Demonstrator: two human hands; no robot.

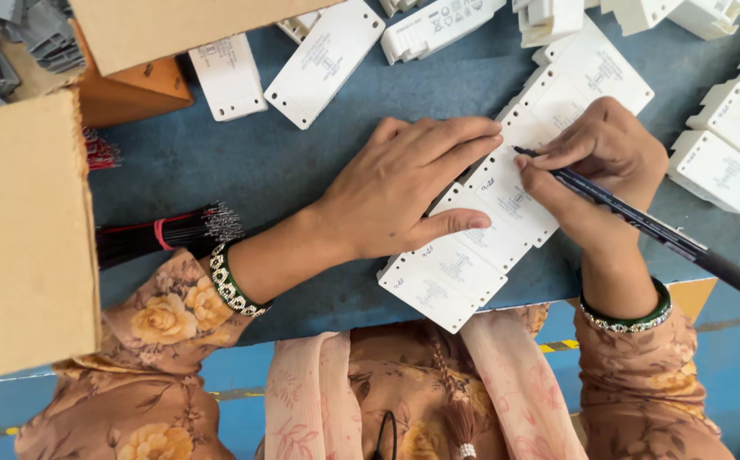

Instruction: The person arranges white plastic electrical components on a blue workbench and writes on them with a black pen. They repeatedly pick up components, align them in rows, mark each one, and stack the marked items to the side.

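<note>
The left hand (pixel 404 183) lies flat, fingers spread, pressing down a diagonal row of white plastic cases (pixel 472 247) on the blue bench (pixel 242 162). They look light, stiff and smooth, likely to slide unless pinned from above or taken by the edges. The right hand (pixel 596 166), wrist bent inward, pinches a dark pen (pixel 642 223), tip touching a case.
</note>
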